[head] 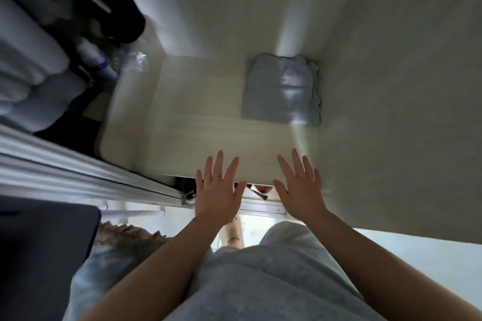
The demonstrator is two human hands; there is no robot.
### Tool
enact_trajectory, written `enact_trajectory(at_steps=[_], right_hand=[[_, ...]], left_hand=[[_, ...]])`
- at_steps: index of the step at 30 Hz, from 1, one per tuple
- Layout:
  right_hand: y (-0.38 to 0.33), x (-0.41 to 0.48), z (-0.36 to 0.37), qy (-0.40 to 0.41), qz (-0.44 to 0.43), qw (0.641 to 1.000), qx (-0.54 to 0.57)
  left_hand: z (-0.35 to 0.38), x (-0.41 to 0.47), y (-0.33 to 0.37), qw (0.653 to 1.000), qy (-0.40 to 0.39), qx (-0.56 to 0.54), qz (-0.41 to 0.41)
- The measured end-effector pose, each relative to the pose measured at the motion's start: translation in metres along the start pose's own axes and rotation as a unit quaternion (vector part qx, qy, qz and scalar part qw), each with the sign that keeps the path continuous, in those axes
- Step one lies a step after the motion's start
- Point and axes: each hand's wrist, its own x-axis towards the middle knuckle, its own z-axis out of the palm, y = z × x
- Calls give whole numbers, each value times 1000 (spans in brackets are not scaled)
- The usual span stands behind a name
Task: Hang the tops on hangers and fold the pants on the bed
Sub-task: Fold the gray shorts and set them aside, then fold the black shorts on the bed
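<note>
A folded grey-blue garment (pixel 283 90) lies at the back right of a pale wardrobe shelf (pixel 187 135). My left hand (pixel 217 190) and my right hand (pixel 300 187) hover side by side over the shelf's front edge, fingers spread and straight, holding nothing. Both are well short of the folded garment. Clothes (pixel 28 65) hang at the far left in the dark part of the wardrobe; the frame is blurred.
White wardrobe walls (pixel 391 86) close in the shelf at the right and behind. A sliding-door rail (pixel 78 174) runs diagonally at the left. A dark panel (pixel 44 255) sits at the lower left. My grey top (pixel 273 281) fills the bottom middle.
</note>
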Motion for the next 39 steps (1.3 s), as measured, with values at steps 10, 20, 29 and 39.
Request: enact_trajectory(at_steps=[10,20,29,39], right_hand=[[38,-67,-14,-41,-227,972,-41],[20,-145,3,-82,-428,896,-86],[-65,-281,68,-181,-606,770,-83],[-118,-518,175,-241,-742,598,-185]], left_hand=[[27,-135,53,978,121,-53,-159],[72,-298,84,903,155,-118,-382],[137,-483,96,768,240,-175,-568],[238,-729,140,584,270,-217,-734]])
